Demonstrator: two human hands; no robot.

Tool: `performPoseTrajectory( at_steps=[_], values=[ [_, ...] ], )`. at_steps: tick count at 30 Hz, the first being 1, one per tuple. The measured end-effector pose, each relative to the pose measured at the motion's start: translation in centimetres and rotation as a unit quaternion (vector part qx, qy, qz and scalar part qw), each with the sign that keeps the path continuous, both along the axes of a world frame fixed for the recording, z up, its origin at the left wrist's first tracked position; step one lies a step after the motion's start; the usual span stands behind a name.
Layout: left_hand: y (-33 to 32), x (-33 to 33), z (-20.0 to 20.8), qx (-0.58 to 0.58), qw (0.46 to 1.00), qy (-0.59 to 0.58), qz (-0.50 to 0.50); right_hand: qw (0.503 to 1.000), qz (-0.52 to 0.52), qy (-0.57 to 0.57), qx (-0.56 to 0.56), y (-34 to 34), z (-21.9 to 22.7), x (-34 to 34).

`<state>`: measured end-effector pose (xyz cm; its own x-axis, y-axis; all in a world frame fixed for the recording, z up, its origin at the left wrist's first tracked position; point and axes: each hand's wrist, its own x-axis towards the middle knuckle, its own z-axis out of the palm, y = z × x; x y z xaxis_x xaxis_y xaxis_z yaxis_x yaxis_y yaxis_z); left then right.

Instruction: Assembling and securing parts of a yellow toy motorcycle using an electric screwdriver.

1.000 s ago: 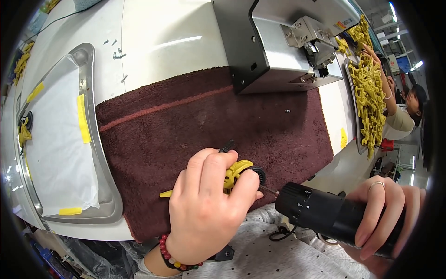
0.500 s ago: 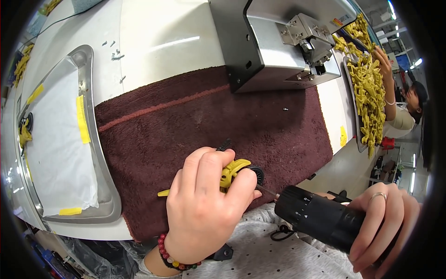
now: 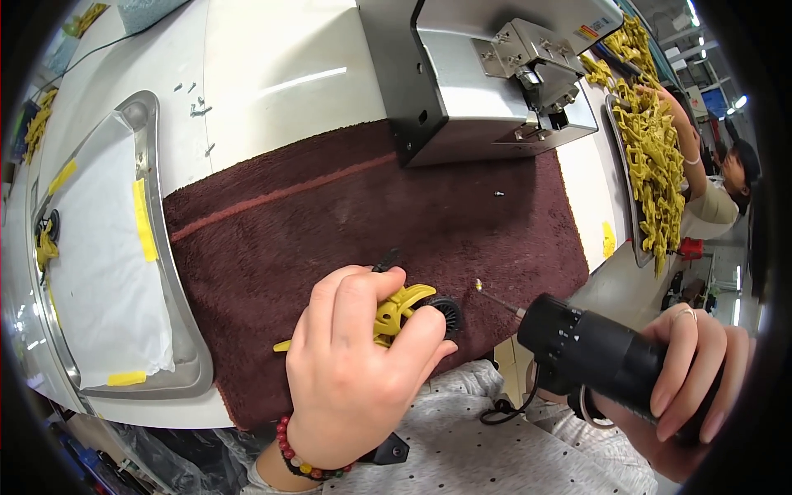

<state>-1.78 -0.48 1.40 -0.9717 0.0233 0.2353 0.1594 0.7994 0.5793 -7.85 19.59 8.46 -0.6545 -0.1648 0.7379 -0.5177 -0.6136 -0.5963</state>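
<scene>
My left hand (image 3: 363, 346) is closed around a small yellow toy motorbike (image 3: 394, 315) low over the towel. Its black spoked wheel (image 3: 445, 313) sticks out to the right of my fingers, and much of its body is hidden by them. In my right hand (image 3: 693, 371) is a black electric screwdriver (image 3: 590, 334), gripped round its body. Its thin bit points up and left, apart from the toy. A small shiny piece (image 3: 478, 285), apparently a screw, sits at the bit's tip.
A dark red towel (image 3: 330, 214) lies under the work, with one small screw (image 3: 499, 194) on it. Behind stands a metal screw-feeder machine (image 3: 487, 91). A paper-lined tray (image 3: 186, 363) is at left, loose screws (image 3: 198, 110) beyond. At right, a co-worker's arm (image 3: 685, 124) reaches over yellow parts (image 3: 652, 181).
The screwdriver's bit has come away from the toy and swung up and to the right, with the small shiny piece now showing at its tip. My left hand keeps its hold, shifting slightly left.
</scene>
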Motion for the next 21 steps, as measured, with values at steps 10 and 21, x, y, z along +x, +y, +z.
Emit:
performPoseTrajectory(
  at_steps=[10,21],
  values=[
    [0.0,-0.1,0.2,0.012,1.0,-0.008,-0.001,0.995,-0.077,-0.041,-0.042,-0.9,-1.7,-0.3],
    [1.2,0.5,1.5,-0.069,0.997,-0.014,0.044,0.992,-0.06,-0.061,-0.094,1.2,-2.2,0.1]
  ],
)
